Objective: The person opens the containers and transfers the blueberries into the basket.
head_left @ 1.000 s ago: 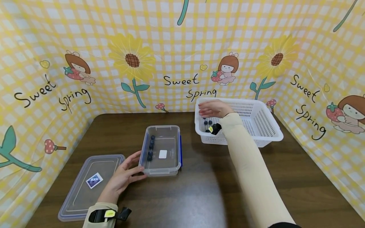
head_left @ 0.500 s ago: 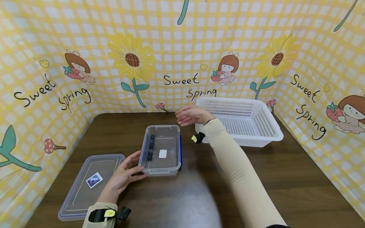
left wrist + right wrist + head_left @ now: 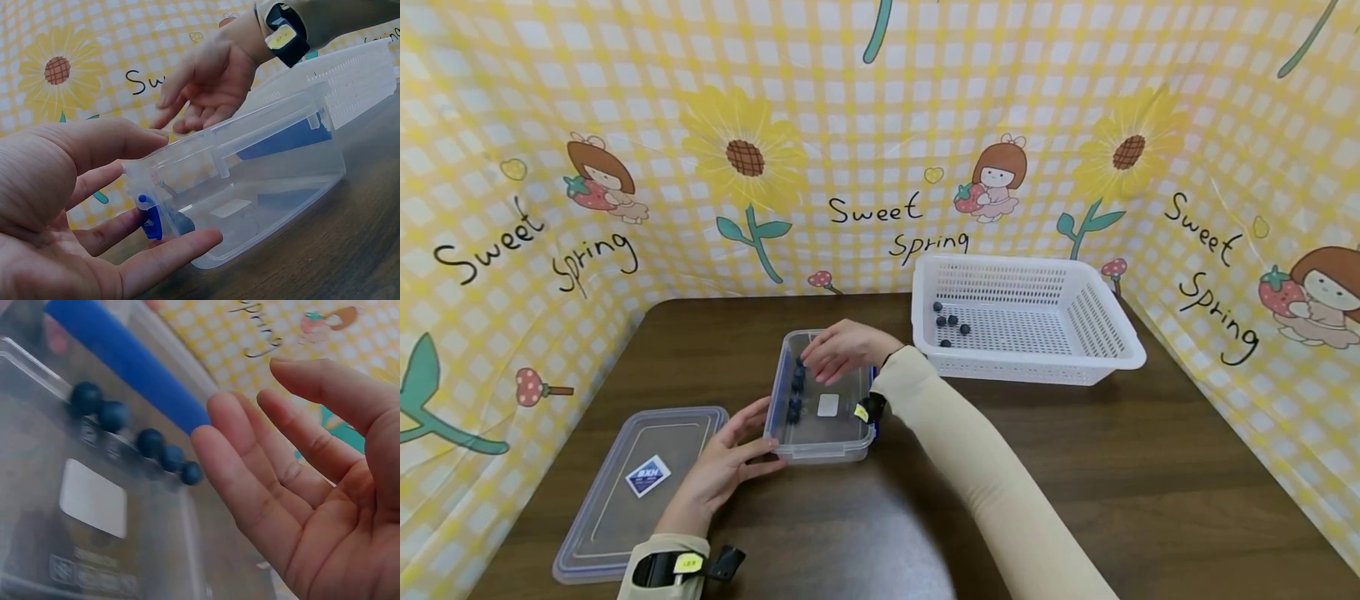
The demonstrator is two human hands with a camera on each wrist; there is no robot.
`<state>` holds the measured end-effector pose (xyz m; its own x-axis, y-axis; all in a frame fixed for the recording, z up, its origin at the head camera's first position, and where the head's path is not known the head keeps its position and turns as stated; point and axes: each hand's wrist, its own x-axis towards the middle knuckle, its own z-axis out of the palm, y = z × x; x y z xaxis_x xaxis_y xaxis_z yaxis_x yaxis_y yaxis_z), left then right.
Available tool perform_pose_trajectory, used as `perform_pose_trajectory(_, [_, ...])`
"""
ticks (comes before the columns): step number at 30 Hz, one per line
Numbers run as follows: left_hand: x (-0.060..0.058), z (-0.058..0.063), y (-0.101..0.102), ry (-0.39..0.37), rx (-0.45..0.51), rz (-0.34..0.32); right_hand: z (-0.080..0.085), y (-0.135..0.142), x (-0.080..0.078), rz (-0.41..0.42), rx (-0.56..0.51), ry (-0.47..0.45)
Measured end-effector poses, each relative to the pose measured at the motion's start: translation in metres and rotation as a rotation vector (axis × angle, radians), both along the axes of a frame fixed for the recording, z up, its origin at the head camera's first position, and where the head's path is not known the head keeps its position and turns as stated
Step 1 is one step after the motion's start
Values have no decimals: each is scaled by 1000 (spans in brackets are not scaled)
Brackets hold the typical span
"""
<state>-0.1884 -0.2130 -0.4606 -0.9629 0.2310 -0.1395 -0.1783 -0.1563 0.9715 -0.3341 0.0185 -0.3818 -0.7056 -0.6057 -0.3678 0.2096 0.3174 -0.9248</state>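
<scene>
Right hand above the clear container, fingers extended, nothing visible in them. Left hand spread, fingers touching the container's near left corner. Inside, dark berries line the left wall. Lid left on counter; white basket right, holding five more berries.

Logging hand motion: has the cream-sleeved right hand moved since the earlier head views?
Yes: the right hand went left, from the unmoved white perforated plastic basket to over the clear rectangular plastic container.
</scene>
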Motion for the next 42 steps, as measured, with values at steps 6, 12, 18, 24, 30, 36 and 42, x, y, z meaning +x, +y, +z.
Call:
perform_pose_trajectory(6, [-1, 1, 1, 3, 1, -8, -16, -18, 7, 6, 57, -33])
perform_pose_trajectory(12, [-1, 0, 0, 8, 9, -14, -30, -29, 12, -10, 108, -28])
perform_pose_trajectory(18, [0, -1, 0, 8, 9, -21, -33, -35, 17, -15, 174, -7])
perform_pose_trajectory(24, [1, -1, 0, 13, 9, -24, -31, -38, 20, -47, 226, -3])
perform_pose_trajectory(30, [1, -2, 2, 21, 16, -23, -33, -42, 20, -94, 286, 26])
perform_pose_trajectory(36, [2, -3, 2, 15, 18, -19, -42, -48, 19, -131, 315, 60])
perform_pose_trajectory(42, [1, -2, 1, 20, 7, -17, -45, -50, 18, -138, 305, 77])
